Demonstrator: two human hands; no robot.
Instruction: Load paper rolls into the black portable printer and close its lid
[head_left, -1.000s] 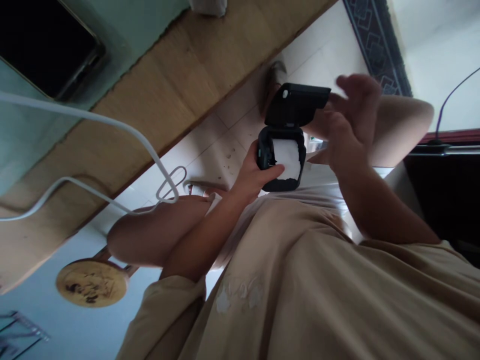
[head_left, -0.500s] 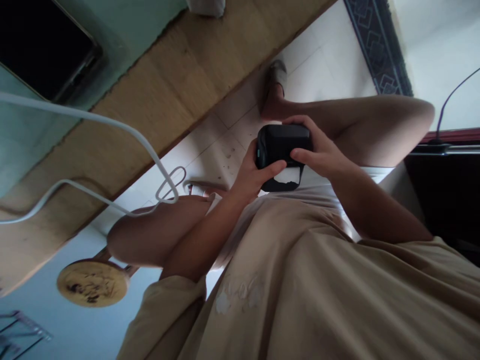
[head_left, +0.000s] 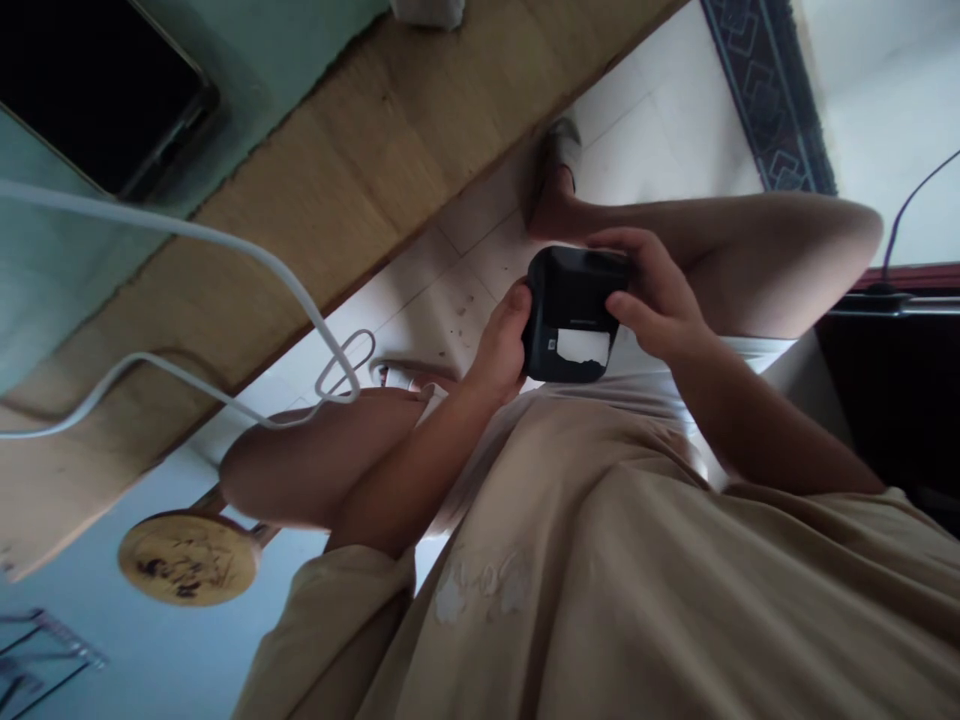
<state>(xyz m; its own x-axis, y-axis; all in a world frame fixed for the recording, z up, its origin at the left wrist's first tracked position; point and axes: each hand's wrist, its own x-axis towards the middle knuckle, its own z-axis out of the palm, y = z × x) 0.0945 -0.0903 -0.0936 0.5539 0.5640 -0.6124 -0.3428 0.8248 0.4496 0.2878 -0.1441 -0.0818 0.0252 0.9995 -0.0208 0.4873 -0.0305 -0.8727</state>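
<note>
Gripped from both sides, the black device (head_left: 576, 285) sits just right of the frame's centre, between left hand (head_left: 501, 348) and right hand (head_left: 666, 305); I judge a slack hold could drop it, or careless brushing tear the ragged-edged white paper (head_left: 583, 347).

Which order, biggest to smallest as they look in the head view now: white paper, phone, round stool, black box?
1. Phone, though cut off by the frame and maybe nearer the camera
2. Black box and round stool: too alike to rank
3. White paper
</note>
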